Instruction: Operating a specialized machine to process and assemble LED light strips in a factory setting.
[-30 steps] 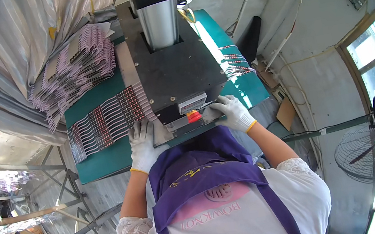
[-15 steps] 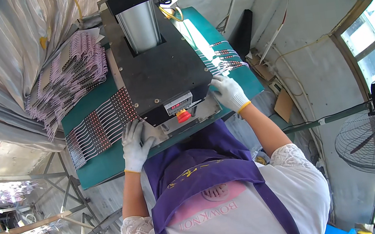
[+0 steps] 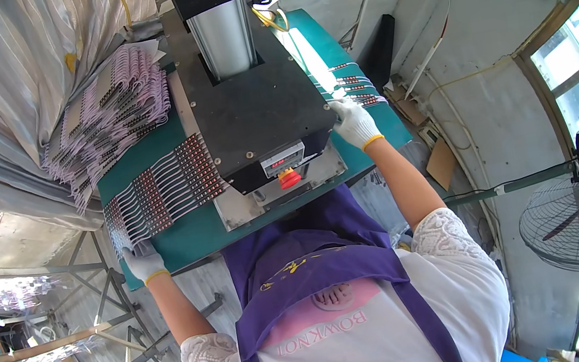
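A flat sheet of what look like LED strips [image 3: 155, 194], rows of small dark-red boards with pale dots joined by white wires, lies on the green table left of a black press [image 3: 248, 112]. My left hand [image 3: 144, 262], in a white glove with a yellow cuff, grips the sheet's near left corner, its fingertips partly hidden. At the press's right side, my gloved right hand [image 3: 355, 123] has its fingers drawn together at the near edge of the strip ends [image 3: 359, 86] that come out there. Whatever lies under the press head is hidden.
A tall heap of pale pink wired strips [image 3: 113, 118] sits at the table's back left, beside a grey curtain [image 3: 9, 81]. The press carries a silver cylinder [image 3: 223, 40] and a red knob [image 3: 289, 178] in front. A fan [image 3: 576, 219] stands at the right.
My left hand has moved left, from beside the press base to the sheet's outer near corner. My right hand has shifted slightly right and away from me, onto the strip ends.
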`<state>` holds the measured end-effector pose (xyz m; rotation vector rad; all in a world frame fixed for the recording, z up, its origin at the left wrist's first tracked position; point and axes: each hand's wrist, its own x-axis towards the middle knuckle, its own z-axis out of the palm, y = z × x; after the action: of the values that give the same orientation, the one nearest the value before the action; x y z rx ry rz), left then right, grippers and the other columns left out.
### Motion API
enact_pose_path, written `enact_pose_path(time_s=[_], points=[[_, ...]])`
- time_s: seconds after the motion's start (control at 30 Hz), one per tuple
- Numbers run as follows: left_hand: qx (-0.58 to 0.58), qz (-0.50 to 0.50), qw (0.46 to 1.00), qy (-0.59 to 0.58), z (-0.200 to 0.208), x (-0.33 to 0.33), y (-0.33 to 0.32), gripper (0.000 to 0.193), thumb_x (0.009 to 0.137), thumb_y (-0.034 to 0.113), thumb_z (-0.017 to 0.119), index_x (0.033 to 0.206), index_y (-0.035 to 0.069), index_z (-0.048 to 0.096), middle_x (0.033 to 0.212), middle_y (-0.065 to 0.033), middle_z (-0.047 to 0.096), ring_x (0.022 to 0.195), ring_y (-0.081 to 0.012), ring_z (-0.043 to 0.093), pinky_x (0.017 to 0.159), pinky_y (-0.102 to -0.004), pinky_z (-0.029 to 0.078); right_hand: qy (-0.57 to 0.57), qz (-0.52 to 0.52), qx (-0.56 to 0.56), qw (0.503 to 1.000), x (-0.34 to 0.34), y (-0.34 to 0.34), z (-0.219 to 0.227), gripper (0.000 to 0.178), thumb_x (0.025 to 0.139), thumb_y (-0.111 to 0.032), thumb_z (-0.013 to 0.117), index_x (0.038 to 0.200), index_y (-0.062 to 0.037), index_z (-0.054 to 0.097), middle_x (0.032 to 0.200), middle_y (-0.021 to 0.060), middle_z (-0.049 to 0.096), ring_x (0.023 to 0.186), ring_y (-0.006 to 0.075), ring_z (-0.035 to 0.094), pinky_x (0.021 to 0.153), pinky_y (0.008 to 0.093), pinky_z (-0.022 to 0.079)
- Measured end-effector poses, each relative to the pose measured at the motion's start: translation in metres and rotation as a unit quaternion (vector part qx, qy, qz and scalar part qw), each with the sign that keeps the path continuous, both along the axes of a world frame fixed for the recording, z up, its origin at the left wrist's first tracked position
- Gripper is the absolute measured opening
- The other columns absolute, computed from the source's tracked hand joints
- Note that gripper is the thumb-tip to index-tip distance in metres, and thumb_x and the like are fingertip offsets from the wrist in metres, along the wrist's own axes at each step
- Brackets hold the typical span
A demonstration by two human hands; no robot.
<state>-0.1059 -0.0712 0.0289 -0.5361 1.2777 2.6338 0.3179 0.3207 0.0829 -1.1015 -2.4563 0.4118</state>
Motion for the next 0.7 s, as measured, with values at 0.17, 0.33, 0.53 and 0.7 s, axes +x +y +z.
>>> enact_pose_path(time_s=[0.17, 0.33, 0.53, 0.7], points=[[0.131, -0.184, 0.971, 0.078, -0.013, -0.052, -0.037, 0.04, 0.103, 0.029, 0.044, 0.13, 0.0, 0.053, 0.123, -0.012, 0.063, 0.105, -0.0226, 0.065, 0.083, -0.0302, 0.058, 0.026, 0.062, 0.014, 0.998, -0.003, -0.002, 0.005, 0.016, 0.078, -0.01, 0.07, 0.094, -0.0072, 0.071, 0.099, 0.0128, 0.068, 0.093, 0.0335, 0.065, 0.085, 0.0414, 0.052], [0.042, -0.228, 0.968, 0.093, 0.041, -0.028, -0.026, 0.035, 0.103, 0.018, 0.045, 0.134, 0.002, 0.052, 0.126, -0.0112, 0.06, 0.109, -0.0223, 0.061, 0.094, -0.0375, 0.05, 0.032, 0.036, 0.032, 0.998, -0.003, -0.005, 0.012, 0.011, 0.078, -0.01, 0.07, 0.088, -0.0049, 0.07, 0.097, 0.013, 0.067, 0.092, 0.0337, 0.065, 0.083, 0.041, 0.052], [-0.269, -0.183, 0.904, 0.278, 0.058, -0.018, -0.027, 0.044, 0.099, 0.014, 0.057, 0.139, -0.003, 0.048, 0.132, -0.011, 0.057, 0.115, -0.0193, 0.056, 0.099, -0.0328, 0.045, -0.017, 0.065, -0.008, 0.998, -0.01, 0.008, 0.018, 0.026, 0.076, -0.012, 0.073, 0.1, -0.0041, 0.065, 0.118, 0.0165, 0.061, 0.106, 0.0361, 0.061, 0.089, 0.0417, 0.051], [-0.382, -0.226, 0.83, 0.338, 0.064, -0.005, -0.003, 0.042, 0.099, 0.016, 0.058, 0.132, -0.009, 0.054, 0.126, -0.0084, 0.062, 0.11, -0.0147, 0.056, 0.099, -0.0267, 0.04, -0.182, 0.103, -0.037, 0.977, -0.009, 0.053, -0.023, 0.068, 0.074, -0.015, 0.074, 0.137, -0.0128, 0.048, 0.141, 0.0174, 0.048, 0.122, 0.0385, 0.054, 0.098, 0.0438, 0.049]])
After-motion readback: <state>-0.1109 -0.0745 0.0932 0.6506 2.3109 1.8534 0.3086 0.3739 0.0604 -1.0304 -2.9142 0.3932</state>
